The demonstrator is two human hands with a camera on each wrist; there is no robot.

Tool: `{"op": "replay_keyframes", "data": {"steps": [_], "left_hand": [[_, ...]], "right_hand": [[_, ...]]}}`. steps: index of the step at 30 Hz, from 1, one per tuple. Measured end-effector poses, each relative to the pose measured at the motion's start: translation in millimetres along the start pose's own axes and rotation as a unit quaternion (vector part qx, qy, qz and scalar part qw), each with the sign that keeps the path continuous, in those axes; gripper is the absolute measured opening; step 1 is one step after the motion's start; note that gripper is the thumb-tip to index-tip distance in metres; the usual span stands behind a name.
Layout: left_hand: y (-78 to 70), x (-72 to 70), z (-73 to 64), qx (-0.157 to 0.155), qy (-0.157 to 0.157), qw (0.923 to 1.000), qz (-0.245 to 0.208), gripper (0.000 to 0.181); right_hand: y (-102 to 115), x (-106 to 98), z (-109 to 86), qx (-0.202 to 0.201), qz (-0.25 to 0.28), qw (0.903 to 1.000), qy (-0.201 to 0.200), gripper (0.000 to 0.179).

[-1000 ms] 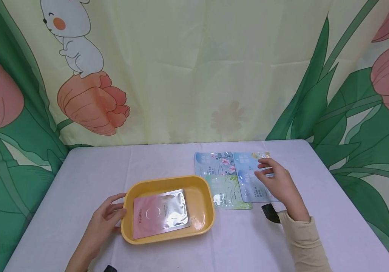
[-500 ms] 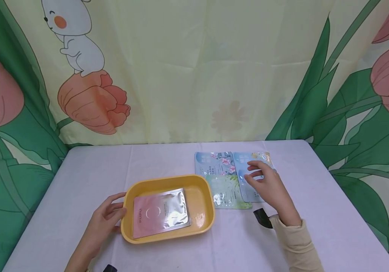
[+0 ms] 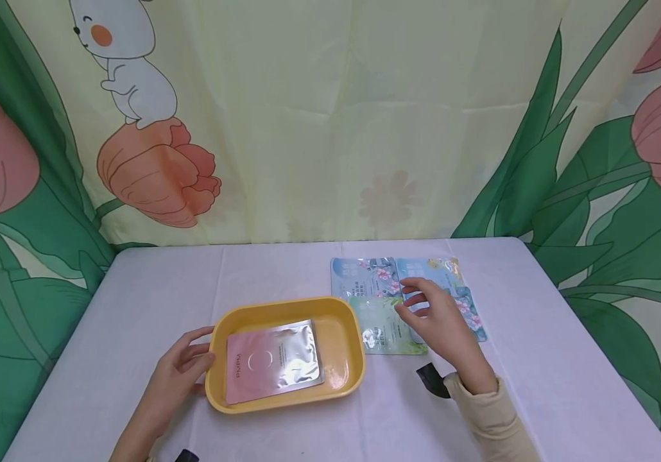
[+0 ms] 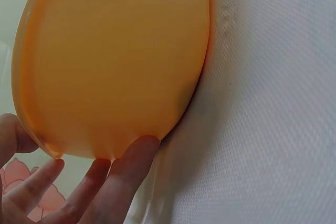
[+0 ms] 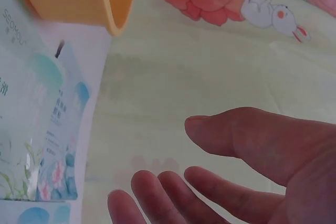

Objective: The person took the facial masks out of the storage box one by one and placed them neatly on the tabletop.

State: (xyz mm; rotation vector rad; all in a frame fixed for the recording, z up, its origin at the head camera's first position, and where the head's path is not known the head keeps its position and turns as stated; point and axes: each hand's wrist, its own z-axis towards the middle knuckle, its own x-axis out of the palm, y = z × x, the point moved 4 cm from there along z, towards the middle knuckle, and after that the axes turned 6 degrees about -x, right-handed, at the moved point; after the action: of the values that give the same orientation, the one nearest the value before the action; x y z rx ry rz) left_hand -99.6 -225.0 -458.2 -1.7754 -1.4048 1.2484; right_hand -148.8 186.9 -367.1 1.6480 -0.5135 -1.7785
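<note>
A pink and silver sheet mask packet [image 3: 258, 367] lies in a yellow tray [image 3: 341, 356]. My left hand [image 3: 176, 372] is at the tray's left end, its fingertips against the outer wall; in the left wrist view they meet the tray [image 4: 115, 66] along its edge. My right hand [image 3: 440, 324] hovers, holding nothing, over the sheet mask packets right of the tray. Its fingers are loosely bent, thumb apart from them. Nearest its fingertips is a green packet [image 3: 379, 327], also in the right wrist view as a green packet [image 5: 21, 103]. A blue flowered packet [image 3: 359, 276] lies behind it.
More blue packets sit on the right: one packet [image 3: 443, 269] at the back, another [image 3: 470, 314] partly behind the right hand. A white cloth covers the table [image 3: 273, 276]. A printed curtain [image 3: 307, 128] hangs behind its far edge.
My right hand has moved left across the packets, from the right-hand blue ones toward the green one, uncovering the front right blue packet. My left hand and the tray have stayed put.
</note>
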Motion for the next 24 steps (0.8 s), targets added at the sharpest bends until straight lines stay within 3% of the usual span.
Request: {"op": "replay_keyframes", "data": {"steps": [24], "left_hand": [[0.4, 1.3, 0.5, 0.0, 0.0, 1.0, -0.003, 0.052]], "right_hand": [[34, 37, -5.6, -0.029, 0.034, 0.9985, 0.03, 0.042]]}}
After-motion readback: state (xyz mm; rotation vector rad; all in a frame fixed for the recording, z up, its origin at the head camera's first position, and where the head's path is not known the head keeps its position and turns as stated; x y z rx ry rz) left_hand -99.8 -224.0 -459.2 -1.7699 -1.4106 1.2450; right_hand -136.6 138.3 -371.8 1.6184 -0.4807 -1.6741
